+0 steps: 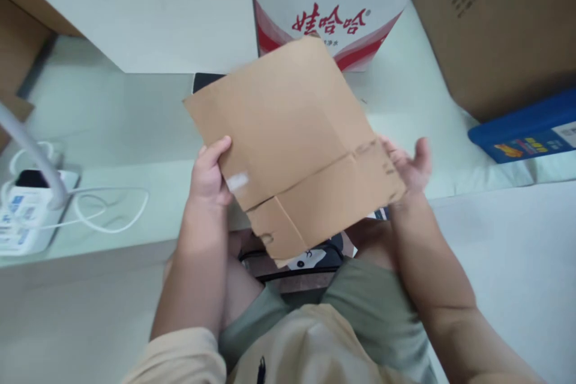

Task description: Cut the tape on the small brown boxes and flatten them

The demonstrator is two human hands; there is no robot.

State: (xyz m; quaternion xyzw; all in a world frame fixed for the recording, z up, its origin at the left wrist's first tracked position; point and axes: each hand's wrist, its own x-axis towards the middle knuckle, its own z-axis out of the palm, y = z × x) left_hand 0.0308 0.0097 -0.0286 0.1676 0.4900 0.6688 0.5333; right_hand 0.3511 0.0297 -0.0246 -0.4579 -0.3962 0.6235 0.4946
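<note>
A flat brown piece of cardboard [288, 126] is held tilted above my lap, with a crease across its lower part and ragged, notched ends. My left hand [210, 173] grips its left edge, thumb on top and the other fingers hidden beneath, beside a small whitish patch. On the other side, my right hand [409, 165] touches the right corner from behind; its thumb sticks up, free of the board, and its fingers are partly hidden under it.
Behind the cardboard stands a white and red carton [333, 12]. A large brown box [504, 30] and a blue packet [526, 129] lie to the right. A white power strip [31, 216] with a looped cable is on the left of the pale green table [135, 132].
</note>
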